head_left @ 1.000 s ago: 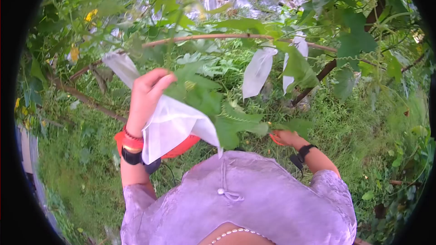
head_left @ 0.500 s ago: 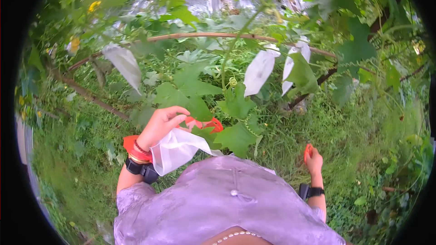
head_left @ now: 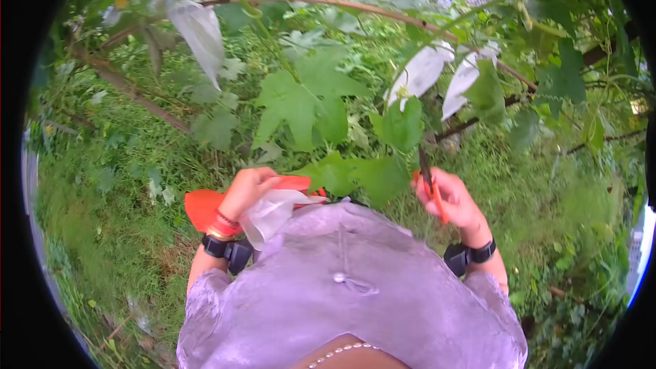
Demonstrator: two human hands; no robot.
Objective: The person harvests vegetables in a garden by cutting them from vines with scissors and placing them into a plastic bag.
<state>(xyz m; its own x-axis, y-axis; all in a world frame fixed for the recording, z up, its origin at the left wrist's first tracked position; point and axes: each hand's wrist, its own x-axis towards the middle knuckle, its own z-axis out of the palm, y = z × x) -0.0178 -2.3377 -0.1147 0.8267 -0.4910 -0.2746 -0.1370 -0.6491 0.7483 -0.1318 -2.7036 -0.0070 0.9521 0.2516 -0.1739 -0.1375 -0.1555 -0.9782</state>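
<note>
My right hand (head_left: 456, 199) is closed round the orange handles of a pair of scissors (head_left: 429, 183). Their dark blades point up and away, just below a vine leaf. My left hand (head_left: 247, 195) has its fingers curled in; what they hold, if anything, is hidden. A red plastic bag (head_left: 203, 210) spreads on both sides of that wrist. Against the left hand and forearm hangs a white translucent bag (head_left: 270, 217), its lower part resting by my shirt. Broad green leaves (head_left: 306, 106) hang in front of both hands.
A curved brown branch (head_left: 328, 1) crosses the vines ahead. White bags hang from the vines, one at the left (head_left: 199, 33) and two at the right, including this white bag (head_left: 422, 72). Grass (head_left: 147, 232) and low plants cover the ground.
My right hand has come up and inward with the scissors, whose blades now show. My left hand has shifted slightly, its fingers more curled. The view has tipped, so the hanging bags sit higher.
</note>
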